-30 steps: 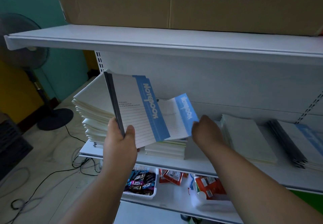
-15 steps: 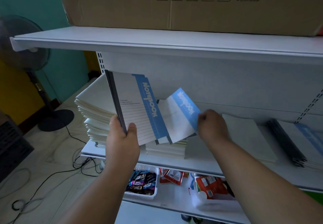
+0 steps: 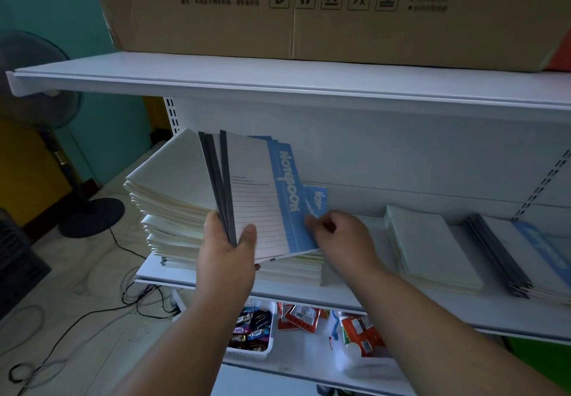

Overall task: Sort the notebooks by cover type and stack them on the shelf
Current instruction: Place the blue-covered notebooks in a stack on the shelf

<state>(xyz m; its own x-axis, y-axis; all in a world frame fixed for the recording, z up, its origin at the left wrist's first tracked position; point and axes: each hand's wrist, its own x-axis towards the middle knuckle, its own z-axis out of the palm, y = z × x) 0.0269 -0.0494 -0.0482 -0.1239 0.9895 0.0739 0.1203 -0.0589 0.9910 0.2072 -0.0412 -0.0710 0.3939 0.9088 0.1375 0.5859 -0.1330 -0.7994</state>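
Note:
My left hand grips a fanned bundle of blue-striped notebooks by their dark spines, tilted upright in front of the middle shelf. My right hand pinches the lower edge of another blue-striped notebook, tucked behind the bundle's right side. A tall uneven pile of plain cream notebooks stands at the shelf's left end. A low pile of cream notebooks lies under the held ones.
Further right on the shelf lie a plain cream stack and a stack of blue-striped notebooks. A cardboard box sits on the upper shelf. Below are a white basket of sweets and red packets. A fan and cables stand at left.
My right hand brought the loose blue-striped notebook leftward and slid it in behind the bundle in my left hand. The bundle now shows more spines.

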